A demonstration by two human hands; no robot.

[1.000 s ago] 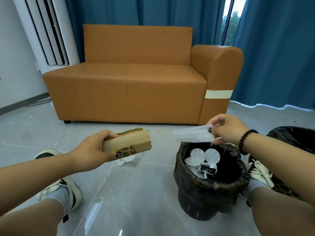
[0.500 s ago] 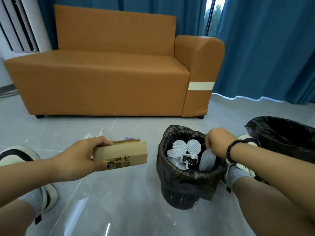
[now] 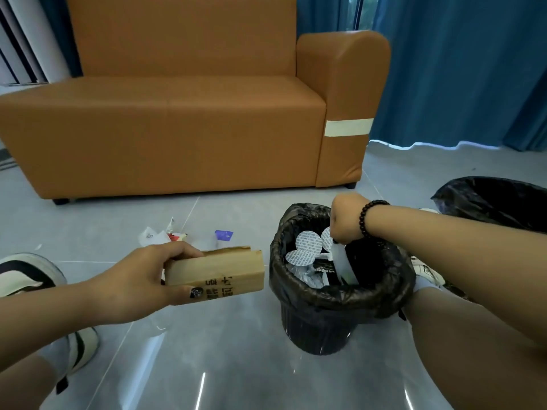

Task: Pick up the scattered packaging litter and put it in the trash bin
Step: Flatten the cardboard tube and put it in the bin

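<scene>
My left hand (image 3: 139, 276) grips a flattened brown cardboard box (image 3: 219, 272) with black print, held level just left of the trash bin (image 3: 340, 300). The bin is small, lined with a black bag, and holds white round seals and other wrappers. My right hand (image 3: 344, 218), curled with a bead bracelet at the wrist, pinches a clear plastic wrapper (image 3: 342, 263) that hangs down inside the bin's mouth. On the floor beyond the box lie a crumpled white-and-red wrapper (image 3: 161, 235) and a small purple packet (image 3: 223, 234).
An orange sofa (image 3: 177, 119) stands behind on the grey tiled floor. Blue curtains (image 3: 461, 69) hang at the right. A second black-bagged bin (image 3: 500, 199) sits at the far right. My shoes show at the left (image 3: 26, 273) and beside the bin at the right (image 3: 429, 270).
My right hand has lowered the clear wrapper from above the bin into its mouth. The view has shifted right and down, bringing floor litter into sight. My left hand still holds the box.
</scene>
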